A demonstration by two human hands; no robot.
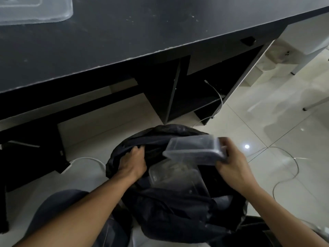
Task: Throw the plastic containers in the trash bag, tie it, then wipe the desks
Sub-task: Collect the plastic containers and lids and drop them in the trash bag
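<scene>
The left hand (132,163) grips the left rim of the black trash bag (169,213) on the floor while the right hand (231,164) holds a clear container (194,150) over its mouth, so pull that mouth wide and release low, onto the second container (175,176) inside.

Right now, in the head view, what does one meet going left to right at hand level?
left hand gripping the trash bag → clear plastic container → right hand holding it → thin cable

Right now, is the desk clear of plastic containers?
No, a clear container lies on the desk at its far left.
</scene>
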